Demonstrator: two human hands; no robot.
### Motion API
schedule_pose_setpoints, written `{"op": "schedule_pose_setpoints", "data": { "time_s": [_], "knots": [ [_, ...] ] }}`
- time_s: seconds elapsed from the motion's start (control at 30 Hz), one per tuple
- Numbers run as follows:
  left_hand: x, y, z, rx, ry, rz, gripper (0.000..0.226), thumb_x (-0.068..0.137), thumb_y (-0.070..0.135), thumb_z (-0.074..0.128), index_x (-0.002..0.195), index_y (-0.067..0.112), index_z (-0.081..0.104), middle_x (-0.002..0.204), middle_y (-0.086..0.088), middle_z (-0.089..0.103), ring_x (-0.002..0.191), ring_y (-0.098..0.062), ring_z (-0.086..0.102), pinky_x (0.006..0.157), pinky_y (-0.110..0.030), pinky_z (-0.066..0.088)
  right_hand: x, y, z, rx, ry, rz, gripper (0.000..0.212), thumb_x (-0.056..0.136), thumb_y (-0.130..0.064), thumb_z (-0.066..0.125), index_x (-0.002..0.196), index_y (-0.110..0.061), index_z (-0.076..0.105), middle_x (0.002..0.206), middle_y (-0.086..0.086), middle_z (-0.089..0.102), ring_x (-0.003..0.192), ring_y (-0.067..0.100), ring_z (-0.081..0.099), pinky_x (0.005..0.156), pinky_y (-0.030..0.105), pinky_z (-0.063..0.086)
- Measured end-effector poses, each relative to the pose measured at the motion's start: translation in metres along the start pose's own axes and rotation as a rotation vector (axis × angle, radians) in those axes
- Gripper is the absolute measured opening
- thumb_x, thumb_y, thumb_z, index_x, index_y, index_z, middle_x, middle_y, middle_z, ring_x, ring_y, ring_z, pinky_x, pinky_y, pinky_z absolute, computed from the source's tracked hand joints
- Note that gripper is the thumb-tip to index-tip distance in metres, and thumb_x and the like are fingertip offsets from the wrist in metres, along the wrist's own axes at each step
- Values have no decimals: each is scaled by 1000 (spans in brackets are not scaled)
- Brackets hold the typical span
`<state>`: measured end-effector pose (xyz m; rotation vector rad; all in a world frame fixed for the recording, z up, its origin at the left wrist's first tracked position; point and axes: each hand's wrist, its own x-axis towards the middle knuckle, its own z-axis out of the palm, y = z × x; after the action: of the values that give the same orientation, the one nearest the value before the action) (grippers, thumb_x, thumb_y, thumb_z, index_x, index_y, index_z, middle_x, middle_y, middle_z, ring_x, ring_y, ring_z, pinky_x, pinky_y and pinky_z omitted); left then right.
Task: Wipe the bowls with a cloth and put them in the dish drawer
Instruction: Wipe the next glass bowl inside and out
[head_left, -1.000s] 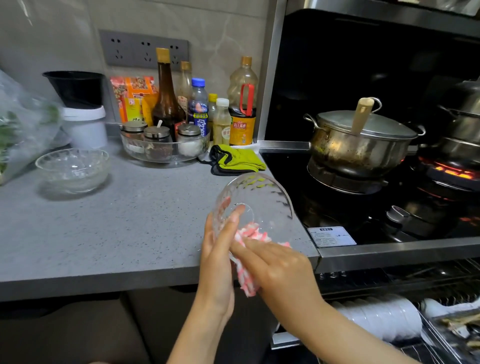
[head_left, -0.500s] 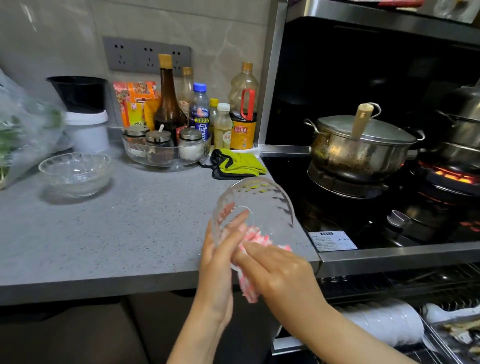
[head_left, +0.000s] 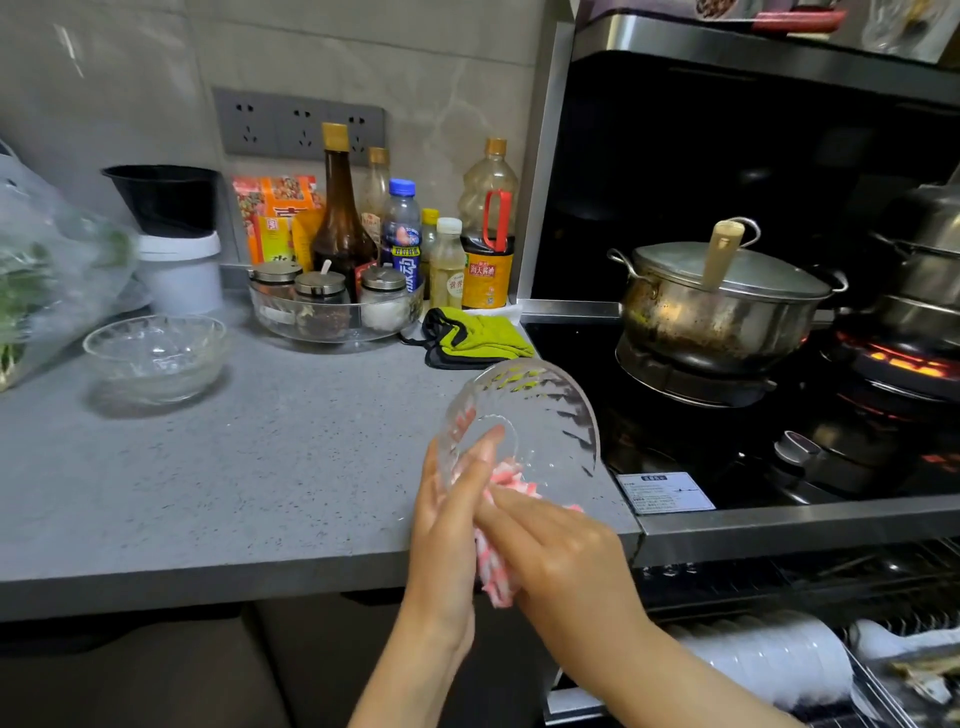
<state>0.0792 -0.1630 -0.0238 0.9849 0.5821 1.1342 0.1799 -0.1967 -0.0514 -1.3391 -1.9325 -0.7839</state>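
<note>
Fingers (head_left: 511, 514) press cloth (head_left: 498, 577) in held bowl (head_left: 545, 410) | second bowl (head_left: 156, 358) left | pot (head_left: 717, 312) right

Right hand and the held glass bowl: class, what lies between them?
A pink-and-white cloth, which the right hand presses against the glass bowl; head view.

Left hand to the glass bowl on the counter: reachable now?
Probably not yet: left hand holds the tilted bowl that the right hand wipes with the cloth. Nothing stands between it and the counter bowl.
</note>
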Motion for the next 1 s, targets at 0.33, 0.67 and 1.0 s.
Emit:
{"op": "schedule_pose_setpoints", "data": {
  "time_s": [0.33,0.67,1.0],
  "knots": [
    [7,16,-20,126,-16,25,42,79,49,61,117,31,62,109,4,72,103,-20,68,84,-37,52,-7,16,-7,-140,-65,-194,37,101,-14,37,109,-13,73,106,4,73,100,19,69,91,31,48],
    [14,21,-27,95,-42,-72,44,85,46,46,120,23,60,109,-4,72,95,-27,71,76,-39,57,-3,32,-11,-149,-101,-289,24,89,-11,59,108,-12,73,110,4,71,104,22,66,94,34,46],
    [7,-4,-7,16,6,10,45,75,50,61,118,37,61,109,-1,72,102,-21,69,85,-37,53,-2,3,-10,-9,-122,-77,33,84,-16,51,109,-14,73,92,-4,73,79,9,68,66,18,49]
  ]
}}
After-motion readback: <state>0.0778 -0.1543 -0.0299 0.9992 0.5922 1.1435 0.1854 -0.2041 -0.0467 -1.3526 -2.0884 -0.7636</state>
